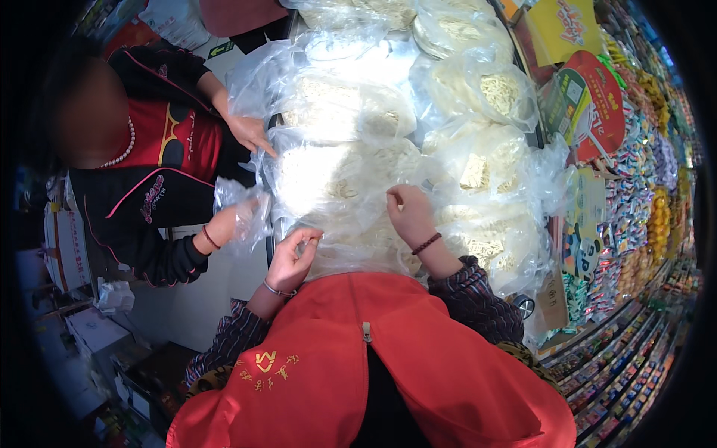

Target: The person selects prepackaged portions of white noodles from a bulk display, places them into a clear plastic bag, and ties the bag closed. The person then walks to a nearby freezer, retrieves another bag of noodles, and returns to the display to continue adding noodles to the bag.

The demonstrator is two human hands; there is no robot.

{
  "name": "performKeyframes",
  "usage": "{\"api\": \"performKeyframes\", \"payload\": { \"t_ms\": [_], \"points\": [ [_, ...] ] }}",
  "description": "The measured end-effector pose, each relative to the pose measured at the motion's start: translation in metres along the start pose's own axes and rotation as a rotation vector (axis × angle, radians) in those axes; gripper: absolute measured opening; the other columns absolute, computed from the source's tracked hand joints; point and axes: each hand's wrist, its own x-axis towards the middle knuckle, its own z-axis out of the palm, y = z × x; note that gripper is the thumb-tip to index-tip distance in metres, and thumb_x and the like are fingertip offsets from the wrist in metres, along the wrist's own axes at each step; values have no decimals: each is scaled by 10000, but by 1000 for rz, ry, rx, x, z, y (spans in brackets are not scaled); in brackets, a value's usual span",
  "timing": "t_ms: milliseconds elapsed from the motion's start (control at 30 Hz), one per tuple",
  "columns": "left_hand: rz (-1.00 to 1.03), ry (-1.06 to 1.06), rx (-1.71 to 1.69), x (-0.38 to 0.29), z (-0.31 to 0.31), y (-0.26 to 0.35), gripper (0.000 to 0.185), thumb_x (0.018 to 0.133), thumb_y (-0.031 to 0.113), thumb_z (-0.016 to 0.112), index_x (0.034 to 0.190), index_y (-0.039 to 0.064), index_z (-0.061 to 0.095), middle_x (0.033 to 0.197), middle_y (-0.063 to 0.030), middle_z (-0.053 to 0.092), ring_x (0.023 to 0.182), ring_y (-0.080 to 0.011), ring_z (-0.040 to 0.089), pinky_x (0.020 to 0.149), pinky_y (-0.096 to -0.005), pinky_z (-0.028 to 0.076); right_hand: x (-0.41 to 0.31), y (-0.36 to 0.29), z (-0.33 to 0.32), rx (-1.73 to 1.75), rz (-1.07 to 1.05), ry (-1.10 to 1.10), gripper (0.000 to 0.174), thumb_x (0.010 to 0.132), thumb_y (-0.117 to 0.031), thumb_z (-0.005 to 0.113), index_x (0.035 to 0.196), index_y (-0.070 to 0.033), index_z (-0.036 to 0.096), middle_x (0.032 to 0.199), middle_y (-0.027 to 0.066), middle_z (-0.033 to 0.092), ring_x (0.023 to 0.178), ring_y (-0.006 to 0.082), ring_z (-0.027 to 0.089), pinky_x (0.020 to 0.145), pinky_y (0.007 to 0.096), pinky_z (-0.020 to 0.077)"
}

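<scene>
Clear plastic bags of pale noodles cover the counter before me. My left hand [291, 257], a thin bracelet at its wrist, pinches thumb and fingers together on thin film at the left front of the near noodle bag [358, 224]. Across that bag, my right hand [413, 215] has its fingers curled inward on the film, a dark red braided band around the wrist. Its exact grip is partly hidden by the curled fingers. Beyond my hands lies a brightly lit noodle bag [313, 171]. Another noodle bag [487, 246] sits right of my right wrist.
At the left stands a person [151, 190] in a dark jacket, one hand [249, 131] touching a noodle bag and the other [229, 224] among loose plastic. Packaged snacks [627, 224] and a red sign [605, 106] line the right side. White boxes [98, 330] stand lower left.
</scene>
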Motion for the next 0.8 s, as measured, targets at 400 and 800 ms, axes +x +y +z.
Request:
{"api": "performKeyframes", "payload": {
  "t_ms": [400, 800],
  "points": [
    [84, -103, 170, 0, 10, -1, 256, 940, 110, 610, 1178, 18, 634, 1043, -136, 681, 952, -202, 657, 762, -292, 511, -8, -44, 17, -208, -229, 224, 693, 790, -340, 778, 1323, 9, 505, 1364, 223, 511, 1252, 399, 472, 1058, 474, 390],
    [-69, -166, 83, -17, 4, -3, 280, 972, 128, 608, 1221, -2, 611, 1076, -93, 678, 993, -146, 630, 905, -282, 486, 16, -1, -12, 393, -64, 548, 115, 879, -67, 627, 971, -24, 681, 811, 68, 667, 672, 156, 583, 631, 306, 473]
  ]
}}
